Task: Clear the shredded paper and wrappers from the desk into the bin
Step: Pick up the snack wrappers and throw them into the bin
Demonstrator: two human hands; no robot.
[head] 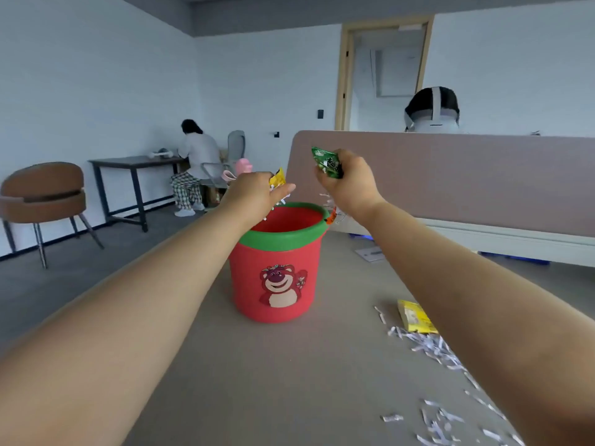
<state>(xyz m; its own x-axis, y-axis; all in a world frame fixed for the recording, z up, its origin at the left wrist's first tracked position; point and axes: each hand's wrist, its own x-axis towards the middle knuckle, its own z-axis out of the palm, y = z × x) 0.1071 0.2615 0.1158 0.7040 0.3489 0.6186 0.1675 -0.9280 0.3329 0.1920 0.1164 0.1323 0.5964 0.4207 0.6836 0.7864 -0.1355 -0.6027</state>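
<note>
A red bin [273,252] with a green rim and a bear picture stands on the grey desk [289,365]. Over its left rim my left hand [254,191] holds a yellow wrapper [277,180] and some paper shreds. Above the bin's right rim my right hand [349,181] is closed on a green wrapper [326,162], with white shreds [325,199] and an orange scrap [331,217] hanging below it. Shredded paper [434,349] lies scattered on the desk at the right, beside a yellow packet [415,317].
A brown partition [467,175] runs behind the desk on the right, with a person's head above it. At the far left stand a brown chair [45,194] and a dark table [135,162] where a person sits. A paper sheet [370,254] lies near the partition.
</note>
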